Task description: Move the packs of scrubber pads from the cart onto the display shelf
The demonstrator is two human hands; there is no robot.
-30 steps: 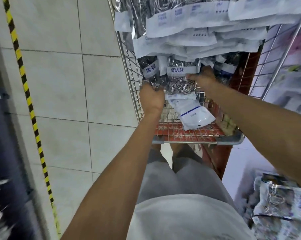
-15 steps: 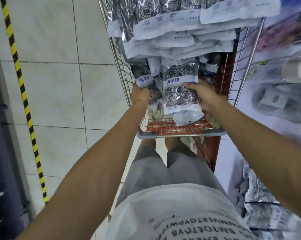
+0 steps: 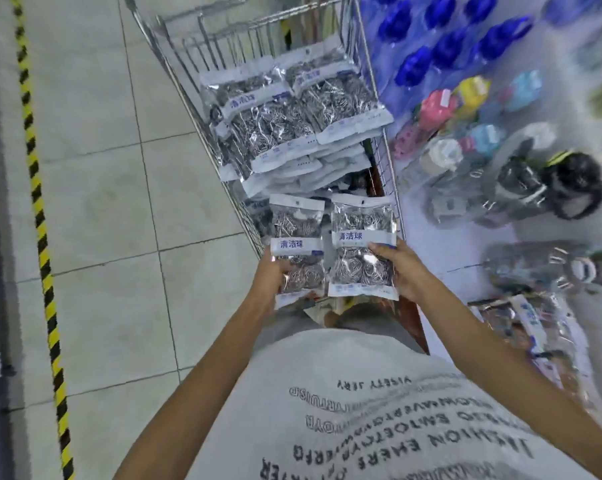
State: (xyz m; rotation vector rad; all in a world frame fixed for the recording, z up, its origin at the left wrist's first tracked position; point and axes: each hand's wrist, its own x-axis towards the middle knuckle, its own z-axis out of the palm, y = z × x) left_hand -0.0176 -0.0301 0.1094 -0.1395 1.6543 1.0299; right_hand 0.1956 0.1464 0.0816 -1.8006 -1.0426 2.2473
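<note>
A wire cart (image 3: 185,81) stands ahead of me with a stack of scrubber packs (image 3: 292,112) inside: clear bags of steel wool balls with white and blue labels. My left hand (image 3: 270,275) grips one scrubber pack (image 3: 297,237) by its lower left edge. My right hand (image 3: 401,268) grips a second scrubber pack (image 3: 361,237) by its right side. Both packs are held upright, side by side, above the cart's near end. The display shelf (image 3: 500,237) is to the right.
The shelf on the right holds blue bottles (image 3: 448,46), coloured items (image 3: 465,98), clear-wrapped goods and several scrubber packs (image 3: 528,327) at its near end. Tiled floor lies to the left, crossed by a yellow and black striped line (image 3: 36,188).
Both hands have lifted their packs up out of the cart's bottom toward me. The view has tilted up, showing the whole cart and the shelf on the right.
</note>
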